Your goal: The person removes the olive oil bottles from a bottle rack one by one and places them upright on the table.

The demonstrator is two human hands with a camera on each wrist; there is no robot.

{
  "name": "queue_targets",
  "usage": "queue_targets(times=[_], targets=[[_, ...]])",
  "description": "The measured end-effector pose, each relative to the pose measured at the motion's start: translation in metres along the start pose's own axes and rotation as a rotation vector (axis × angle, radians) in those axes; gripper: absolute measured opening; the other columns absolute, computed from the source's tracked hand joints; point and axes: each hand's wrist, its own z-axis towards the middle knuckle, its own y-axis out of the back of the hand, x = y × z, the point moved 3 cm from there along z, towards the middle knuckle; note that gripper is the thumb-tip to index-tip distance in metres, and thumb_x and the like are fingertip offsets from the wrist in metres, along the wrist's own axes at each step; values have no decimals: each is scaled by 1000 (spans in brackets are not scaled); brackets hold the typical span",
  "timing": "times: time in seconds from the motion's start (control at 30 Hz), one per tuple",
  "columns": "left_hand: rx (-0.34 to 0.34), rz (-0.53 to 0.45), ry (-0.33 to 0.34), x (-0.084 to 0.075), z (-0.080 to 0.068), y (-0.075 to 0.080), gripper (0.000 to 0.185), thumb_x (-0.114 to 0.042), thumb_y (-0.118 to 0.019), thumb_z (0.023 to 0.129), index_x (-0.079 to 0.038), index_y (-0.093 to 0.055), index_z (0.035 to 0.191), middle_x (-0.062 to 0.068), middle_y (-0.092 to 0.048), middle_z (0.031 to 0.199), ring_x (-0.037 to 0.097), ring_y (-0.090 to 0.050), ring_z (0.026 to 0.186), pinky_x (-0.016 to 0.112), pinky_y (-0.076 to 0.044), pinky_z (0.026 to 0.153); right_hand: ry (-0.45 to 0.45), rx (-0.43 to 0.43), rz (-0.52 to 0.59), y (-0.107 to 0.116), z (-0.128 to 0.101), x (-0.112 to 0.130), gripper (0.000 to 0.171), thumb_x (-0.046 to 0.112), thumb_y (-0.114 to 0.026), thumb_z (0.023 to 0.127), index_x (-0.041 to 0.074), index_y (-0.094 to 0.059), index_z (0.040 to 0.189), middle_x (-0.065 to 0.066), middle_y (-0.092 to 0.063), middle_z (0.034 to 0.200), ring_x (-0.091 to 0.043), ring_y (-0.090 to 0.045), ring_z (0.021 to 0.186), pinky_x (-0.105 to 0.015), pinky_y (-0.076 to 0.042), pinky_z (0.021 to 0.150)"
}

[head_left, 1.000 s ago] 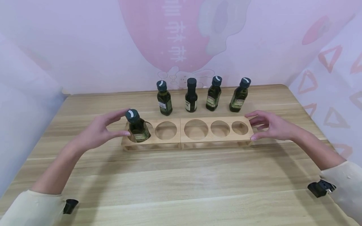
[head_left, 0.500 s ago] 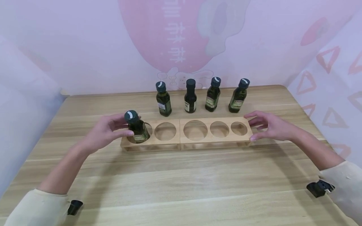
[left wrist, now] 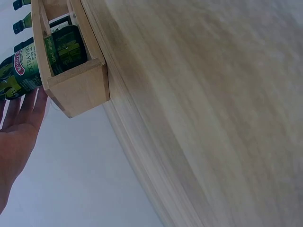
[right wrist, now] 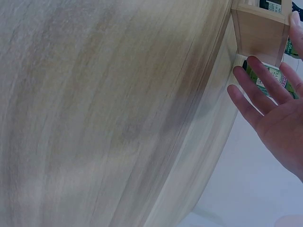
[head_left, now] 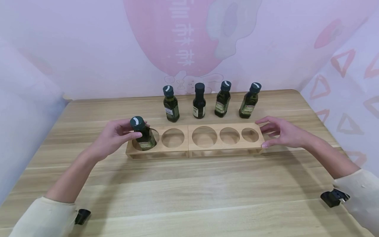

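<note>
In the head view, a green olive oil bottle (head_left: pixel 145 137) with a dark cap stands leaning in the leftmost round hole of a long wooden bottle rack (head_left: pixel 189 140). My left hand (head_left: pixel 113 138) holds this bottle near its neck, thumb in front and fingers behind. The left wrist view shows the bottle (left wrist: pixel 27 67) passing down through the top board, its base inside the rack frame. At the rack's other end, my right hand (head_left: pixel 284 132) touches the corners with thumb and index finger. In the right wrist view its fingers (right wrist: pixel 265 90) are spread and fairly straight.
Behind the rack stand several more dark bottles: one with a back label (head_left: pixel 171 107), a slim black-capped one (head_left: pixel 199 103), and two green ones (head_left: pixel 222 102) (head_left: pixel 249 102). The rack's other holes hold no bottles. A patterned wall covering (head_left: pixel 118 49) rises behind the wooden table (head_left: pixel 189 194).
My left hand has moved slightly right and its thumb and fingers have closed onto the bottle in the left hole. The right hand has stayed at the rack's end.
</note>
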Motion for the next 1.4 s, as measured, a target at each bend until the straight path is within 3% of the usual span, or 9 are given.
queue_targets(times=[0.37,0.7,1.13,1.33,1.4], targets=[[-13,-10,-12,-1,-1,0,34,-2,-67,100,8,-65,133,-3,-73,126,2,-66,117,17,-54,94,1,3,19,0,0,1,73,-1,-87,81,-6,-48,142,-31,-66,129,-46,-65,117,-59,-56,94],[-15,-102,27,-2,-1,0,36,-1,-69,99,10,-65,132,0,-73,127,2,-62,124,17,-52,98,2,6,32,-1,-1,1,74,-1,-87,81,-5,-47,144,-31,-65,131,-23,-68,116,-53,-57,94],[-63,-104,99,-6,-2,-5,37,-4,-74,95,11,-67,128,-5,-76,118,0,-65,119,16,-50,99,-1,8,37,-1,0,1,75,-1,-86,81,-5,-47,144,-31,-65,130,-7,-66,113,-51,-57,94],[-86,-84,122,-9,-4,-6,37,-6,-75,95,10,-67,128,-7,-76,117,-1,-65,117,14,-49,99,-1,7,40,-1,-1,1,74,-1,-86,81,-5,-47,144,-31,-64,131,-25,-68,116,-52,-58,94],[-91,-85,123,-9,-5,-6,37,-6,-75,96,10,-68,128,-7,-76,117,-1,-65,117,15,-50,99,1,7,44,-2,-1,0,74,-2,-86,81,-5,-47,144,-31,-64,131,-25,-68,116,-52,-58,94]])
